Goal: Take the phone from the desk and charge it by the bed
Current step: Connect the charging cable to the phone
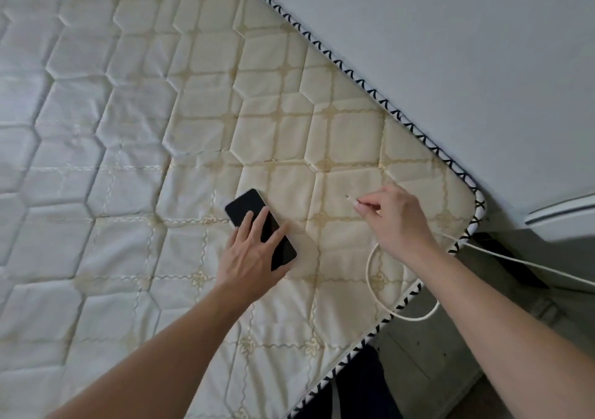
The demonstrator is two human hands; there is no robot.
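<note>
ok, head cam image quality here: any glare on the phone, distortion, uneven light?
Head view: the phone screen is plain black with no glare; light is uneven, the mattress looking warm yellow near its corner and cooler grey to the left; the left hand casts a soft shadow; wide-angle bend shows in the curved quilting lines; the cable plug in the right hand is small and soft.

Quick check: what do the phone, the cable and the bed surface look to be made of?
Phone: glossy black front, likely glass, with a pale rim, metal or plastic, can't tell. Cable: smooth white sheath, probably rubbery plastic, since it loops softly. Mattress: quilted cream fabric, stitched panels puckered.
</note>
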